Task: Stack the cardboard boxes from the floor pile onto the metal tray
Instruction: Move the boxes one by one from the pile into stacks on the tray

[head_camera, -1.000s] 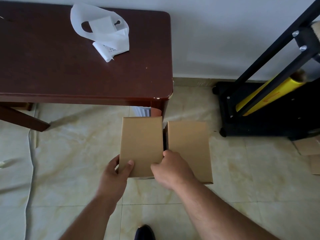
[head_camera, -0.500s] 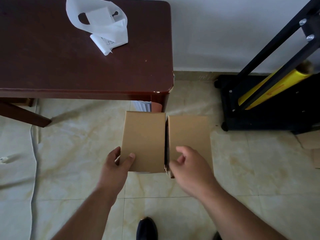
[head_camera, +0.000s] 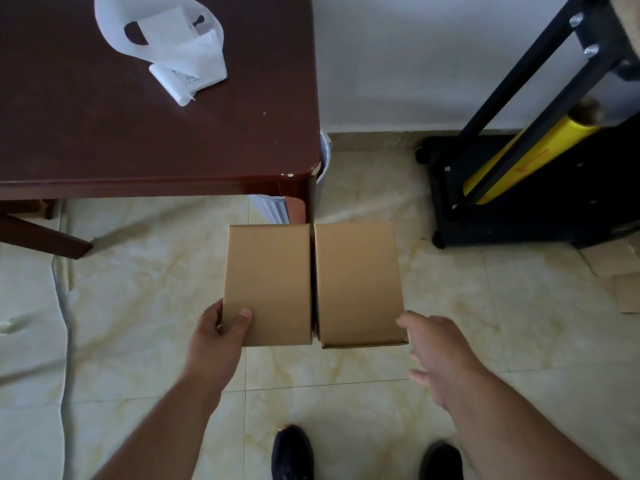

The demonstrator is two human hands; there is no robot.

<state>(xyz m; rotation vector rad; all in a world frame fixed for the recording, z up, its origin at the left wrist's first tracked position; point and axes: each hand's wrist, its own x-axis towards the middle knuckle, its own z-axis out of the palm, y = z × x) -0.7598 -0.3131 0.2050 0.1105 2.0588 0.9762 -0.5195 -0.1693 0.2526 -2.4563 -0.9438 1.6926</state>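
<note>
Two plain brown cardboard boxes sit side by side in front of me, above the tiled floor. My left hand (head_camera: 221, 336) grips the near left corner of the left box (head_camera: 268, 278), thumb on top. The right box (head_camera: 358, 282) stands against it with a thin gap between them. My right hand (head_camera: 434, 355) hovers with spread fingers just off the right box's near right corner; whether a fingertip touches the box I cannot tell. What the boxes rest on is hidden beneath them.
A dark wooden table (head_camera: 145, 133) with a white plastic bag (head_camera: 166, 46) stands at the back left. A black wheeled frame (head_camera: 519, 188) holding a yellow film roll (head_camera: 526, 157) is at the right. Flat cardboard pieces (head_camera: 620, 268) lie by it. A cable (head_camera: 65, 306) runs along the floor.
My right hand has left the seam between the boxes and moved right to the right box's outer corner. The left hand keeps its grip on the left box.
</note>
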